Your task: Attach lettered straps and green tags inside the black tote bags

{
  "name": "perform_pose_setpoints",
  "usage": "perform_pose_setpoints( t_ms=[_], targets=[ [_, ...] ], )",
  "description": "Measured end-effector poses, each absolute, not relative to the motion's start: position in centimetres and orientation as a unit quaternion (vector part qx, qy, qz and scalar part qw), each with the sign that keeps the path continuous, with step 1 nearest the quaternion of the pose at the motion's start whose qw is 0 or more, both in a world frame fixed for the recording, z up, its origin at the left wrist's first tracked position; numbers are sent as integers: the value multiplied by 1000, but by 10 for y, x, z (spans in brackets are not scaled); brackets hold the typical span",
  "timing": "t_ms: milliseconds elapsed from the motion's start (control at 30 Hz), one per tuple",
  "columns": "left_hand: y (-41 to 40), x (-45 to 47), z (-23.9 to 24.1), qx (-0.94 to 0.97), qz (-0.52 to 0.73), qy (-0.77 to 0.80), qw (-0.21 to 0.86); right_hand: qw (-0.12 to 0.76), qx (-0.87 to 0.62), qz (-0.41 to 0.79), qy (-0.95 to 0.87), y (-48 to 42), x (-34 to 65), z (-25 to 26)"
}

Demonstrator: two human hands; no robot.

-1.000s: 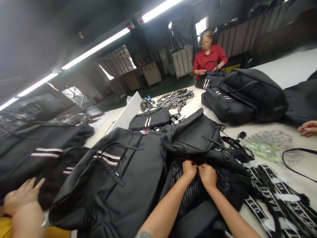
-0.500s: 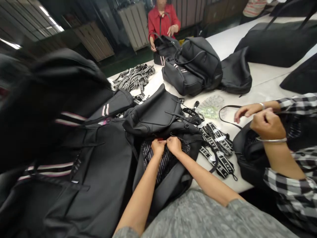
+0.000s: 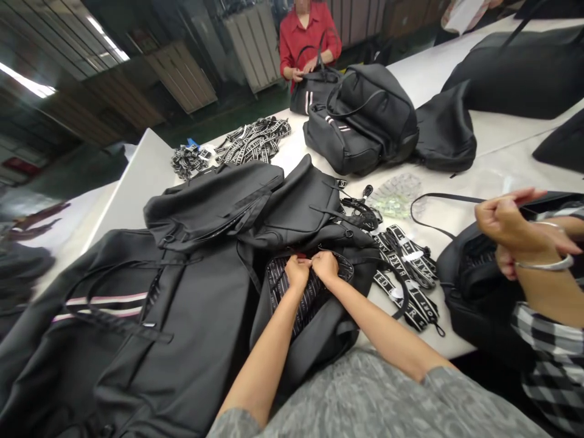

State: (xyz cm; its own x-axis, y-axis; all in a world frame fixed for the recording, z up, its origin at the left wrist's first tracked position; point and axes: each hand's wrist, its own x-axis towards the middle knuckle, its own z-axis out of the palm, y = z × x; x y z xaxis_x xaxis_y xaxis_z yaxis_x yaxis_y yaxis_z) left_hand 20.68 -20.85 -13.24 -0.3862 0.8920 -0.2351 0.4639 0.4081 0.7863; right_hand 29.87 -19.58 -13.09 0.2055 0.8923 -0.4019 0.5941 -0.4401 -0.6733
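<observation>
My left hand [image 3: 297, 271] and my right hand [image 3: 325, 266] are both closed, knuckles almost touching, pinching something small inside an open black bag [image 3: 314, 316]. What they pinch is hidden; a speck of red shows just above them. The bag's lining [image 3: 305, 298] is black with thin white stripes. Other black bags [image 3: 255, 204] lie piled just beyond my hands and to the left.
A large black bag with pink-white stripes [image 3: 137, 316] covers the near left. Printed black-white straps [image 3: 408, 274] lie to the right, more straps [image 3: 249, 143] further back. A person in a checked sleeve [image 3: 542, 328] handles a bag at right. A person in red [image 3: 310, 36] works at the white table's [image 3: 483, 164] far end.
The black bag that was lifted at the left has come down onto the pile. My hands stay pinched together in the open bag. The person at right has raised their hands.
</observation>
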Motion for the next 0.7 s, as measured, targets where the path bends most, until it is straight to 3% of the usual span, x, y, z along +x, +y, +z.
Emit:
perform_pose_setpoints(
  t_ms=[367,700],
  targets=[
    [-214,211,-135,445,354,768,294,191,-726,388,-535,-194,301,-144],
    [-219,209,-145,500,371,729,284,107,-714,357,-592,-193,299,-136]
  ],
)
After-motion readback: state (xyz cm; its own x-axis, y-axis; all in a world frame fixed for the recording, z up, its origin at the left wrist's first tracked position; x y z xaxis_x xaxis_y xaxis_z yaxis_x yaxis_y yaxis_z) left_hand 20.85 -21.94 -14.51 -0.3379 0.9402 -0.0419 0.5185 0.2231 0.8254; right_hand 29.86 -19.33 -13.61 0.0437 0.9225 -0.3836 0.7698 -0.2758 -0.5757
